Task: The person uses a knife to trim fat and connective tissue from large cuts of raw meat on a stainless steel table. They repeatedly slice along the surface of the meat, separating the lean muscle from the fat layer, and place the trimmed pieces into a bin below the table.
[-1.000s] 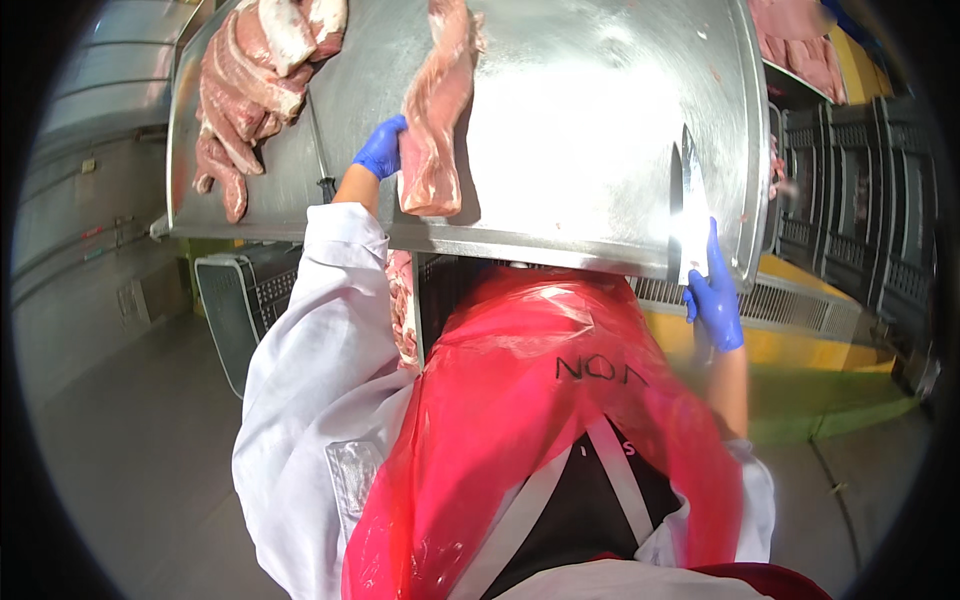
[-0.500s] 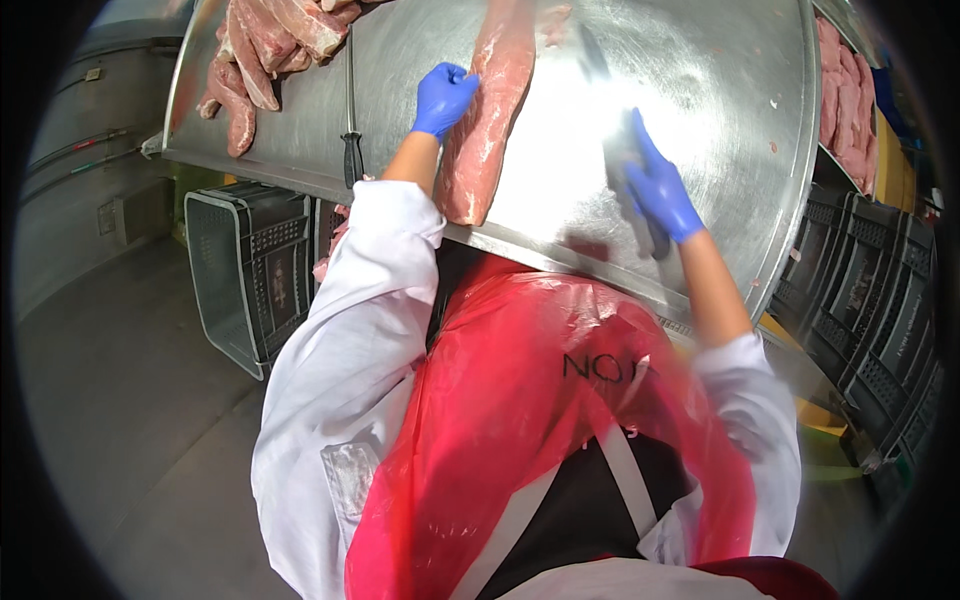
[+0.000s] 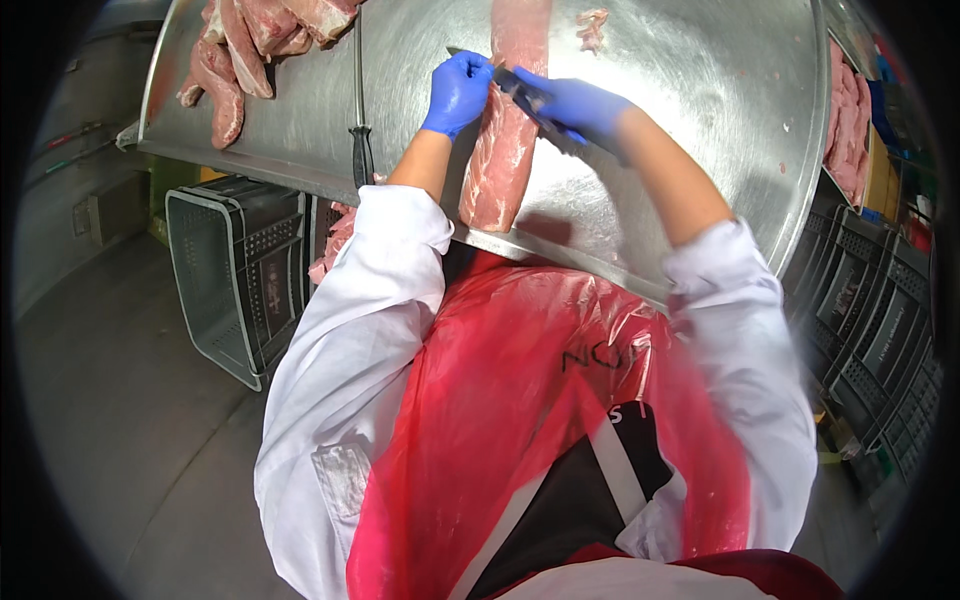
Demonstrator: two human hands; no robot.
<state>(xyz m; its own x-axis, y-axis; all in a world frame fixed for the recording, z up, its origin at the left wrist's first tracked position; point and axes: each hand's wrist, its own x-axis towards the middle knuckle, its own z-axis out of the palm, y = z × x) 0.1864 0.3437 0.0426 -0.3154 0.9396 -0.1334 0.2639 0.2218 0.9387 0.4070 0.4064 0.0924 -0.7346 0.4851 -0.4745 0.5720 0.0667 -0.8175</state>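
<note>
Pork loin: a long pale-pink strip [image 3: 497,170] lying flat on the steel table [image 3: 660,75], between the two hands; its near end reaches the table's front rim, below both hands, and its far end runs out of view above them.
Left glove: the blue-gloved left hand [image 3: 459,95] has its fingers drawn narrow at the loin's left edge, seemingly pinching the surface there.
Right glove: the blue-gloved right hand [image 3: 588,106] is wrapped around the dark handle of a knife [image 3: 518,92], above the meat; the blade points toward the left fingers, partly hidden by them.
Weight: probably fairly heavy along its length, so better left supported by the table.
Feel: likely soft, bendy and damp, slippery under gloves; a thin surface layer could tear if pulled hard.
Hold: pinch a raised edge, or press a flat palm on the thick body, fingers clear of the blade.
Beside the hands: a sharpening steel [image 3: 360,95] and piled meat pieces [image 3: 255,40] left of the left hand; a small scrap [image 3: 592,32] beyond the right.
</note>
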